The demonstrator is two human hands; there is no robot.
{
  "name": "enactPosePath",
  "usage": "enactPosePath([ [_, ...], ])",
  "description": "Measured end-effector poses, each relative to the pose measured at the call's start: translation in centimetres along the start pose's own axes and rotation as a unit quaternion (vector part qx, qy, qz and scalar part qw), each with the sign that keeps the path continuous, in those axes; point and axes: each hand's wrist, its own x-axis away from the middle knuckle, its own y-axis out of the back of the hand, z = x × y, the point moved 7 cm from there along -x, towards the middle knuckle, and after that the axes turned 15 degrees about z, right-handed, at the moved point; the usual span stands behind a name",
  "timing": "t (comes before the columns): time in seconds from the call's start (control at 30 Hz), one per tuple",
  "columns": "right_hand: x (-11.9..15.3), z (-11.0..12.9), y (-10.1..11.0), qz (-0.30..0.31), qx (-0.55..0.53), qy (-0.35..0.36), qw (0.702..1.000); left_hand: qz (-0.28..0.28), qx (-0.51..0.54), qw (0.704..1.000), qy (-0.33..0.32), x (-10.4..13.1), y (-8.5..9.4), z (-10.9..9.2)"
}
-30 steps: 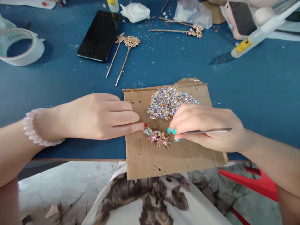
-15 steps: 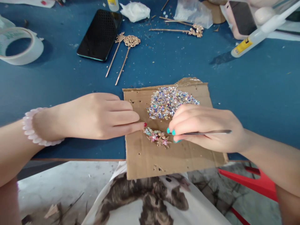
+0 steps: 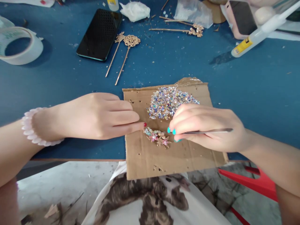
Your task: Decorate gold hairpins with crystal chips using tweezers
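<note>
On a piece of cardboard [image 3: 145, 162] lies a curved gold hair ornament [image 3: 157, 137] set with pink flowers and pale green and blue chips. My left hand [image 3: 103, 117] comes in from the left, fingers curled and pressed together; one red-nailed fingertip touches the ornament's left end, and the thumb is hidden. Pinched in my right hand [image 3: 206, 125] are slim metal tweezers [image 3: 215, 131], their tip at the ornament's upper edge. Whether the tip holds a chip is too small to tell. Behind the ornament spreads a pile of glittering multicoloured chips [image 3: 165, 101], partly covered by my right hand.
Gold hairpins [image 3: 126, 51] lie beside a black phone [image 3: 99, 34], and more hairpins [image 3: 173, 30] lie farther back. A tape roll [image 3: 35, 50] stands at left. A glue bottle [image 3: 245, 45] and a pink phone [image 3: 241, 18] are at right. The blue table's front edge [image 3: 93, 160] runs below my wrists.
The tweezers and my right fingertips have shifted very slightly to the right. My left hand and the ornament stay in place.
</note>
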Motion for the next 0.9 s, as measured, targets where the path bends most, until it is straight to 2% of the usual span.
enactPosePath([
  [0.3,0.2,0.1,0.4,-0.008,-0.005,0.006,1.0,0.005,0.005,1.0,0.002,0.1,-0.1,0.1],
  [0.5,0.9,-0.3,2.4,-0.051,0.039,-0.011,0.998,0.002,0.001,1.0,0.009,0.2,-0.1,0.0],
  [0.6,1.6,-1.3,3.4,-0.073,0.065,-0.048,0.994,-0.001,-0.011,1.0,0.007,0.2,0.0,0.0],
  [0.7,1.9,-2.3,3.6,-0.059,0.07,-0.093,0.991,0.004,-0.037,0.999,0.006,0.1,0.0,0.0],
  [0.9,1.6,-2.4,3.0,-0.012,0.081,-0.073,0.994,0.007,-0.048,0.999,0.013,0.2,0.0,0.1],
])
